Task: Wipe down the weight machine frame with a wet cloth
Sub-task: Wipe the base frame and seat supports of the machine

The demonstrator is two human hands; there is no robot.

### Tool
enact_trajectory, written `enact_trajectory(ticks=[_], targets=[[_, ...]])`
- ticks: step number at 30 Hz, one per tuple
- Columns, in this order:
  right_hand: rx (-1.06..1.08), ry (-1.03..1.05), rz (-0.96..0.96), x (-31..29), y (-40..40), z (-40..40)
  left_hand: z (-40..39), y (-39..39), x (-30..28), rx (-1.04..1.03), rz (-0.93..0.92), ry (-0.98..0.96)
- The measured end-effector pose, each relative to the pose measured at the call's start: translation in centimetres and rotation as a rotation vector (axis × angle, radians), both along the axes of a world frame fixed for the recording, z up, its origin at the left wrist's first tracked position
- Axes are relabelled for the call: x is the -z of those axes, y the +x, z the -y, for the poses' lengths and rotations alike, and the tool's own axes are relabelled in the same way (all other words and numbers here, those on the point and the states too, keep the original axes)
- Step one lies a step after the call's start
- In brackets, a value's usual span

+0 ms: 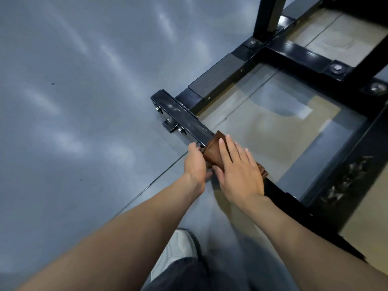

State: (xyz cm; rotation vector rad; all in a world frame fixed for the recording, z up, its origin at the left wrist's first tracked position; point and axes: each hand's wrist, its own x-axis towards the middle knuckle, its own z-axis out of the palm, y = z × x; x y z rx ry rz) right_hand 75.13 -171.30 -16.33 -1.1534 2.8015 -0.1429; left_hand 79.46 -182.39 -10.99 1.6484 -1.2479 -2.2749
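A brown cloth point(212, 151) is draped over a low black bar of the weight machine frame point(184, 116) at floor level. My right hand point(239, 173) lies flat on top of the cloth with straight fingers, pressing it onto the bar. My left hand point(194, 162) is at the cloth's left side, its fingers curled around the cloth's edge and the bar's side. The bar runs from a bolted end plate at upper left down to the lower right, where my right forearm hides part of it.
Further black frame beams point(298, 53) with bolts cross at the upper right, and an upright post point(270, 15) rises at the top. Grey floor point(84, 101) spreads to the left; tan and grey floor panels lie inside the frame. My shoe point(178, 246) is at bottom centre.
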Motion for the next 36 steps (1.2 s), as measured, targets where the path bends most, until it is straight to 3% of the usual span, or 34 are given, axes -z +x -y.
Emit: enact_trajectory(ticks=[6, 11, 14, 17, 20, 23, 26, 29, 33, 36], targets=[[0.013, -0.025, -0.017, 0.4, 1.6, -8.8, -5.3, 1.8, -0.6, 0.085, 0.052, -0.052], [-0.085, 0.048, 0.040, 0.3, 2.1, -16.8, -10.8, 3.3, -0.4, 0.317, 0.149, -0.196], [-0.141, 0.094, 0.088, -0.3, 2.6, -22.3, -13.9, 6.1, 0.2, 0.571, 0.215, -0.378], [-0.141, 0.124, 0.119, -0.8, 3.2, -24.9, -15.4, 8.3, -1.7, 0.950, 0.329, -0.577], [-0.160, 0.099, 0.101, -0.9, 2.8, -22.3, -16.1, 9.4, -5.3, 1.353, 0.482, -0.774], [-0.197, 0.048, 0.165, -0.9, 1.3, -18.3, -17.3, 9.1, -9.7, 1.507, 0.622, -0.933], [-0.218, 0.047, 0.220, -1.3, 1.1, -18.7, -18.3, 8.5, -13.2, 1.518, 0.708, -1.075], [-0.224, 0.044, 0.217, -1.6, 2.7, -24.6, -19.4, 7.4, -13.5, 1.444, 0.720, -1.103], [-0.209, 0.061, 0.242, -1.4, 4.0, -32.0, -20.7, 6.1, -10.0, 1.227, 0.693, -0.962], [-0.219, 0.067, 0.215, -0.4, 4.0, -33.6, -22.1, 5.9, -7.3, 0.999, 0.613, -0.718]])
